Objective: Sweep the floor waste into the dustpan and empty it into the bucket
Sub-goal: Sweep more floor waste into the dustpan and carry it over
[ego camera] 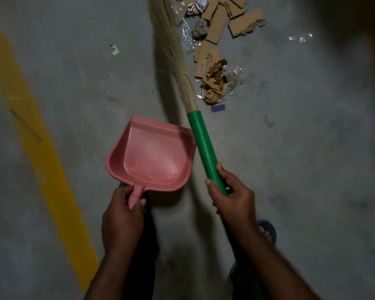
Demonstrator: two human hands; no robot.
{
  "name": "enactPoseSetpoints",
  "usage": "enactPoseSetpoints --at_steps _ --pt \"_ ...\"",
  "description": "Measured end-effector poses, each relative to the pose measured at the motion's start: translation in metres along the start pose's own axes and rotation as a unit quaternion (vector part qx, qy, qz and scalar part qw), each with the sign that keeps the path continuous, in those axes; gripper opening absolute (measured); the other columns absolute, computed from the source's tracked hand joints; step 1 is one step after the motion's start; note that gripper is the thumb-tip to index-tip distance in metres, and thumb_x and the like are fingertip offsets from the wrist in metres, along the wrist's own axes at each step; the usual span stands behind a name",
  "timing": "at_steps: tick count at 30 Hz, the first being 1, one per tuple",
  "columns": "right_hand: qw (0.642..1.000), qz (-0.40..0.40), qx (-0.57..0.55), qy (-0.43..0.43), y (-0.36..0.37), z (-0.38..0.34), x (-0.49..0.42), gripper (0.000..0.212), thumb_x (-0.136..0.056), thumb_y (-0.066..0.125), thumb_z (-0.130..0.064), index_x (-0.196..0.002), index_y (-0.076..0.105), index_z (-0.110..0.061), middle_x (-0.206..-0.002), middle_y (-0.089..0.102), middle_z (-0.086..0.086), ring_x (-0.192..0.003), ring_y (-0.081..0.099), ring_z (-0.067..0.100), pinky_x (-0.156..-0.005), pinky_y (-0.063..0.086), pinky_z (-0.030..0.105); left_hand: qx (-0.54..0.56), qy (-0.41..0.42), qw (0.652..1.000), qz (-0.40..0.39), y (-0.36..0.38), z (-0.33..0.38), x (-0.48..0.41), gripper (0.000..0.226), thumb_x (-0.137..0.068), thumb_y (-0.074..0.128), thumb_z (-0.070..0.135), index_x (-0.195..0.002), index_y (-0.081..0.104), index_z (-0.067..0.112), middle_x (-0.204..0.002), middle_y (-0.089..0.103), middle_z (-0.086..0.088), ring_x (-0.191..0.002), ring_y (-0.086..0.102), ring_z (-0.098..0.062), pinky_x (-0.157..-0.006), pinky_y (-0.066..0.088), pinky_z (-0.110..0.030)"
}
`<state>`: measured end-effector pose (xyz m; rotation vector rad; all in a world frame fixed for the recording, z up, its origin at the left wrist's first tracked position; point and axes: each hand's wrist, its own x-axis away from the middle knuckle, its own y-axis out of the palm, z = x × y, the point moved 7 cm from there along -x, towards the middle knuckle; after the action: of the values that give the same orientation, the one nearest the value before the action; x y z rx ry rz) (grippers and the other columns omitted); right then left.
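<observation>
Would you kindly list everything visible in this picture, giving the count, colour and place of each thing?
dustpan: one, pink, centre, empty
broom: one, green handle and straw bristles, from lower right up to top centre
cardboard pieces: several, brown, on the floor at the top, right of the bristles
crumpled paper: one wad, yellow-brown, beside the broom's neck
clear plastic scraps: a few, transparent, among and right of the cardboard
white tag: one, left of the bristles
blue tag: one, by the top of the handle
painted line: one, yellow, left
floor: grey concrete
sandal: one, dark blue, lower right
left hand: grips the dustpan's handle
right hand: grips the broom's handle
</observation>
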<state>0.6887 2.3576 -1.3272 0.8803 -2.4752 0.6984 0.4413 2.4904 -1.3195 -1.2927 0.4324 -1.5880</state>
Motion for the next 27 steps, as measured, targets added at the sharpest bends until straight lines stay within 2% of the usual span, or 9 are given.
enactPoseSetpoints --at_steps 2,4,7,11,15,18,21,25,27 --pt "0.997 0.022 0.065 -0.036 -0.036 0.002 -0.021 0.047 -0.078 0.082 -0.015 -0.118 0.066 -0.034 -0.112 0.073 -0.005 -0.078 0.064 -0.006 -0.084 0.058 0.039 -0.024 -0.002 1.0 0.005 -0.001 -0.004 -0.005 0.026 -0.086 0.07 0.025 -0.11 0.06 0.031 -0.099 0.071 -0.003 -0.089 0.065 -0.031 -0.07 0.046 -0.035" --pt "0.985 0.038 0.154 -0.071 -0.076 0.004 -0.046 0.046 -0.078 0.082 -0.018 -0.121 0.068 -0.022 -0.114 0.071 -0.005 -0.092 0.068 -0.002 -0.093 0.055 0.037 -0.052 -0.003 0.999 0.007 0.001 -0.008 -0.014 0.025 -0.088 0.068 0.028 -0.111 0.059 0.032 -0.1 0.071 -0.004 -0.09 0.065 -0.033 -0.072 0.049 -0.037" --pt "0.953 0.051 0.286 -0.085 -0.128 0.005 -0.08 0.046 -0.079 0.08 -0.025 -0.123 0.068 -0.023 -0.11 0.074 0.004 -0.095 0.071 0.02 -0.087 0.052 0.026 -0.089 0.012 0.996 0.01 0.007 -0.006 -0.041 0.026 -0.088 0.067 0.033 -0.112 0.058 0.03 -0.104 0.071 -0.007 -0.095 0.065 -0.036 -0.081 0.051 -0.042" --pt "0.925 0.041 0.375 -0.032 -0.164 0.024 -0.113 0.049 -0.082 0.075 -0.035 -0.129 0.063 -0.031 -0.114 0.072 0.009 -0.101 0.068 0.03 -0.087 0.054 0.038 -0.13 0.037 0.991 0.001 0.026 0.018 -0.092 0.026 -0.088 0.064 0.033 -0.114 0.059 0.03 -0.112 0.07 -0.007 -0.108 0.062 -0.034 -0.093 0.044 -0.043" --pt "0.923 0.001 0.384 -0.027 -0.164 0.056 -0.109 0.051 -0.082 0.075 -0.034 -0.131 0.063 -0.029 -0.116 0.071 0.012 -0.105 0.067 0.031 -0.092 0.054 0.043 -0.202 0.053 0.977 -0.038 0.045 0.041 -0.13 0.028 -0.087 0.066 0.027 -0.113 0.056 0.03 -0.119 0.065 -0.011 -0.114 0.058 -0.037 -0.097 0.041 -0.045" --pt "0.931 -0.025 0.362 -0.043 -0.152 0.078 -0.087 0.05 -0.08 0.077 -0.028 -0.129 0.064 -0.027 -0.111 0.072 0.013 -0.101 0.069 0.031 -0.089 0.055 0.043 -0.243 0.072 0.966 -0.052 0.048 0.058 -0.147 0.028 -0.085 0.066 0.021 -0.11 0.054 0.026 -0.117 0.063 -0.014 -0.113 0.056 -0.039 -0.097 0.04 -0.047" --pt "0.936 -0.024 0.338 -0.096 -0.152 0.094 -0.056 0.049 -0.079 0.079 -0.022 -0.126 0.067 -0.024 -0.103 0.073 0.01 -0.09 0.071 0.029 -0.081 0.052 0.029 -0.26 0.082 0.961 -0.044 0.047 0.068 -0.159 0.028 -0.085 0.065 0.018 -0.11 0.052 0.025 -0.116 0.062 -0.015 -0.113 0.056 -0.04 -0.096 0.04 -0.048" --pt "0.932 0.045 0.319 -0.164 -0.178 0.092 -0.033 0.042 -0.084 0.076 -0.024 -0.125 0.068 -0.017 -0.1 0.072 0.009 -0.08 0.066 0.016 -0.076 0.043 0.012 -0.272 0.09 0.957 -0.034 0.046 0.073 -0.17 0.033 -0.086 0.066 0.017 -0.115 0.053 0.025 -0.119 0.062 -0.016 -0.116 0.055 -0.04 -0.098 0.042 -0.048" --pt "0.929 0.082 0.323 -0.161 -0.196 0.091 -0.037 0.043 -0.084 0.073 -0.027 -0.125 0.068 -0.014 -0.097 0.072 0.012 -0.079 0.062 0.013 -0.077 0.039 0.005 -0.286 0.093 0.953 -0.038 0.048 0.072 -0.174 0.036 -0.086 0.067 0.018 -0.118 0.052 0.024 -0.119 0.062 -0.016 -0.115 0.056 -0.039 -0.094 0.044 -0.047"
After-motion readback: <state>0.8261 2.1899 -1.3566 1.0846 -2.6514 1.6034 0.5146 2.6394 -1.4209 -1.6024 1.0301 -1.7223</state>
